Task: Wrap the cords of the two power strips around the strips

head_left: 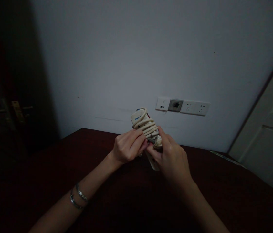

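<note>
A white power strip with blue "PHILIPS"-like lettering is held up at a tilt above the dark table. Its cream cord is wound around the middle in several turns. My left hand is closed at the left side of the windings, fingertips pinching the cord. From the right, my right hand grips the strip, its thumb near the plug with metal prongs. The fingertips of both hands almost meet there. The lower end of the strip shows below my right thumb; its middle is partly hidden by fingers and cord.
The dark red table runs back to a pale wall. A row of wall sockets sits behind, right of centre. A white panelled door stands at right, a dark door with a brass handle at left.
</note>
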Motion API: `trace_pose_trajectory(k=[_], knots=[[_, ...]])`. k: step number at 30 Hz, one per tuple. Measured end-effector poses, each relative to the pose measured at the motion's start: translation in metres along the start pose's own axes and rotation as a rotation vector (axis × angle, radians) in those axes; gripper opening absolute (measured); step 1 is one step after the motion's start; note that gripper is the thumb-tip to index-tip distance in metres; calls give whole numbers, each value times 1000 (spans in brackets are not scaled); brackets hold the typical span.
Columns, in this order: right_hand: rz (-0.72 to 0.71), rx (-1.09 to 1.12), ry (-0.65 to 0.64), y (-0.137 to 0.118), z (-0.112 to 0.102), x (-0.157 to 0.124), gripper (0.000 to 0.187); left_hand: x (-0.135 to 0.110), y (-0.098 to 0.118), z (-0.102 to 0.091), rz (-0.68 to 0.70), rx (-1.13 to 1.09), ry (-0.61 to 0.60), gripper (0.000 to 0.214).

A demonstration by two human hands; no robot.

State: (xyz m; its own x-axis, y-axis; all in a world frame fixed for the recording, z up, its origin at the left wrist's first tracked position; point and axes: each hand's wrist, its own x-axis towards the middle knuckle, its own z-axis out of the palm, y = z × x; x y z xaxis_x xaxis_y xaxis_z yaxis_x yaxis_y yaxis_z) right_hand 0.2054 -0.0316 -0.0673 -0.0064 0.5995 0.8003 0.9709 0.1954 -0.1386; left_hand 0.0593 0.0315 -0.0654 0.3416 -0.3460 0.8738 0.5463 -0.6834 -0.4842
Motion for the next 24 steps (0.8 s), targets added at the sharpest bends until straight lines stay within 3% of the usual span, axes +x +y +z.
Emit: trace_pose_trajectory(k=[7,12,14,17,21,24], knots=[[-83,-151,135,-1,-4,-2,60,-2,7,4,-213,-128,-11,13],[-130,-112,225,-1,-9,-2,60,1,12,5,-421,-323,104,18],[-131,-69,258,0,-10,-2,59,1,13,7,-560,-465,190,28],[-135,30,283,2,-9,-1,60,1,14,13,-868,-864,265,55],[-147,92,277,3,-6,-1,61,4,17,18,-1145,-1392,79,67],[-143,77,260,2,-4,-2,60,7,18,19,-1231,-1512,17,63]])
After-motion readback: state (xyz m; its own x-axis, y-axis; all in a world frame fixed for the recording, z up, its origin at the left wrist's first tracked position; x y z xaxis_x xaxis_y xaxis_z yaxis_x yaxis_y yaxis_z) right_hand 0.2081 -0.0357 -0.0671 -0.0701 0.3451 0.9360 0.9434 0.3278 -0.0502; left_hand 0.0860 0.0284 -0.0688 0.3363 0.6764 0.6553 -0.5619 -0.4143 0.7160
